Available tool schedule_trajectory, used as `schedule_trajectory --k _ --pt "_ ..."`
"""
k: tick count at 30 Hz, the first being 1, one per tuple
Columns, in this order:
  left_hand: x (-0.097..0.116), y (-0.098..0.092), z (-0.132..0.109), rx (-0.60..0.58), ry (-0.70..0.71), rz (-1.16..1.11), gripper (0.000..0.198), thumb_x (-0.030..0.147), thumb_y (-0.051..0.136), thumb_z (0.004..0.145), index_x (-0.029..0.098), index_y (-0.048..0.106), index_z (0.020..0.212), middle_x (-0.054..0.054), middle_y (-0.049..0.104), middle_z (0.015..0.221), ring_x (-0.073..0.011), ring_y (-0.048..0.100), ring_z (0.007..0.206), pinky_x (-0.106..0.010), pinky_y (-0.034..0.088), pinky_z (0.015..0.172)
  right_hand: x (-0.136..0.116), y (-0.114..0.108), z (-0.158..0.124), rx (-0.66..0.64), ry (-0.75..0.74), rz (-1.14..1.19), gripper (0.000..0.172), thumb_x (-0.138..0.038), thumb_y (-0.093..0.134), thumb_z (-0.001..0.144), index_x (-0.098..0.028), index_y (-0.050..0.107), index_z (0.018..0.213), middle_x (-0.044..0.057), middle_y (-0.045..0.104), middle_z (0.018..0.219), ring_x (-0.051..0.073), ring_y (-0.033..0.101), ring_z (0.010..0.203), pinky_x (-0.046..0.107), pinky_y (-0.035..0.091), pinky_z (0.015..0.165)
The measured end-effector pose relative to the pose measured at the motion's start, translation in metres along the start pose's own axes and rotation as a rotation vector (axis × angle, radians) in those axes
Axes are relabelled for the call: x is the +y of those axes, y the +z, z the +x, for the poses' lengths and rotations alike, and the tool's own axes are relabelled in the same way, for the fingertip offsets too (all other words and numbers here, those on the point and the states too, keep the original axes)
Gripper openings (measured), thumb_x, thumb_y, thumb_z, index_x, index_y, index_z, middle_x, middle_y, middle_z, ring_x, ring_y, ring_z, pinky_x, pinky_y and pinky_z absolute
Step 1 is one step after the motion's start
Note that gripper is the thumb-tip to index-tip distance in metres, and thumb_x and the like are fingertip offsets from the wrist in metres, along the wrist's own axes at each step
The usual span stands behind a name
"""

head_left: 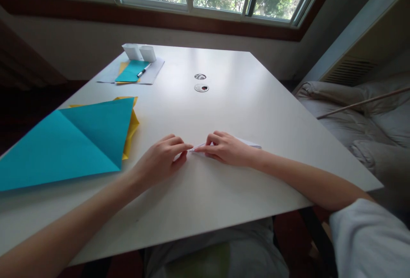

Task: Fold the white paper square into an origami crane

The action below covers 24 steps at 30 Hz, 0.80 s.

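A small folded white paper lies flat on the white table, mostly under my right hand. That hand's fingers are curled and press down on the paper. My left hand pinches the paper's pointed left tip between thumb and fingers. Both hands meet near the table's middle front.
A large folded teal sheet lies over a yellow sheet at the left. Further back are more sheets with a black pen and two white boxes. Two cable holes sit mid-table. A padded seat stands right.
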<state>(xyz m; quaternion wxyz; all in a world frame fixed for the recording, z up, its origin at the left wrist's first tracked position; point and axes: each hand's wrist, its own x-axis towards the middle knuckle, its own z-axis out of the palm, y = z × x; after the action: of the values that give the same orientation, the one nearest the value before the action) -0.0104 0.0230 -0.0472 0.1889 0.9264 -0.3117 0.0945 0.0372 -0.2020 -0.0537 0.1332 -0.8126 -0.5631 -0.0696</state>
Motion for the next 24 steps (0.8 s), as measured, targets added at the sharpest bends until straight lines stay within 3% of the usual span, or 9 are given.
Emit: schedule_trajectory --k 4,13,19,24 --pt "-0.002 0.000 -0.004 -0.040 0.113 0.123 0.025 0.018 0.043 0.086 0.019 0.064 0.099 -0.005 0.059 0.078 -0.0165 0.052 0.076 -0.028 0.045 0.066 0.001 0.002 0.000 0.004 0.001 -0.002 0.032 -0.027 0.038 0.092 -0.026 0.056 0.119 0.008 0.057 0.092 0.016 0.047 0.082 0.032 0.042 0.079" --pt "0.000 -0.005 -0.003 0.000 0.254 0.314 0.021 0.017 0.044 0.085 0.018 0.064 0.092 -0.007 0.059 0.078 -0.0180 0.053 0.076 -0.030 0.046 0.066 0.000 0.002 0.000 0.011 -0.001 0.003 0.033 -0.027 0.037 0.093 -0.025 0.056 0.119 0.008 0.057 0.092 0.016 0.047 0.082 0.032 0.043 0.079" --pt "0.006 -0.008 -0.006 -0.029 0.263 0.342 0.021 0.017 0.045 0.084 0.017 0.063 0.094 -0.006 0.060 0.078 -0.0187 0.053 0.076 -0.031 0.046 0.065 0.001 0.003 -0.001 0.026 0.006 0.000 0.033 -0.029 0.036 0.093 -0.025 0.057 0.118 0.008 0.057 0.091 0.016 0.046 0.082 0.032 0.042 0.079" --pt "0.012 -0.004 -0.008 -0.094 0.160 0.284 0.025 0.019 0.040 0.086 0.016 0.063 0.097 -0.005 0.060 0.071 -0.0173 0.054 0.070 -0.028 0.044 0.060 0.000 0.002 -0.001 0.010 0.003 -0.006 0.033 -0.028 0.035 0.093 -0.024 0.056 0.118 0.008 0.056 0.091 0.016 0.046 0.083 0.032 0.042 0.079"
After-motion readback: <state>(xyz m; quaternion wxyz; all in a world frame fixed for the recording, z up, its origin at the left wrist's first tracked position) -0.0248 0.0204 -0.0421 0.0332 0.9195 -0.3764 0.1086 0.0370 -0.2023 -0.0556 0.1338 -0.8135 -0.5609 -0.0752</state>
